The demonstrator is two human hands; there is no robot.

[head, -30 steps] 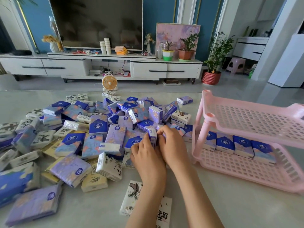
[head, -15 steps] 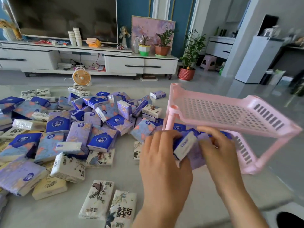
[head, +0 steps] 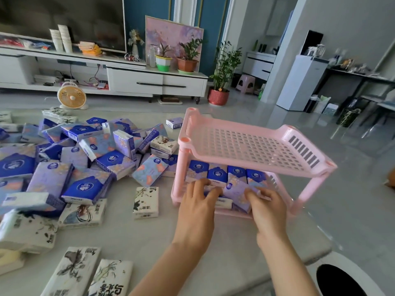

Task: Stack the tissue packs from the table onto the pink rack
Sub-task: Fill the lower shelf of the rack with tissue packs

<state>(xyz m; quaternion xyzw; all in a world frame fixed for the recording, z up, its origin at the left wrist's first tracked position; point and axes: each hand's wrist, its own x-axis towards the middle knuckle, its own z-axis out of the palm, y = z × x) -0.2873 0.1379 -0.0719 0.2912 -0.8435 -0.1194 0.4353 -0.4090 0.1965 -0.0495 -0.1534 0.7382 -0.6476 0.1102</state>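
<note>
The pink two-tier rack [head: 252, 144] stands at the table's right side, its top shelf bare. Along the back of its lower shelf stands a row of several blue and purple tissue packs [head: 218, 173]. Both hands reach into the lower shelf's front. My left hand [head: 197, 201] and my right hand [head: 266, 205] together hold purple tissue packs [head: 237, 192] between them, low over the shelf floor. A white-ended pack [head: 223, 203] sits just under my left fingers. A large loose pile of tissue packs [head: 85, 159] covers the table to the left.
White ink-print packs [head: 146, 202] lie on the table just left of the rack, more [head: 72, 272] near the front edge. The table's right edge runs close behind the rack; a white round stool [head: 346, 276] sits below it. TV cabinet, fan and plants stand beyond.
Both hands carried the purple packs from the pile rightward and down into the front of the rack's lower shelf. The view swung right with them.
</note>
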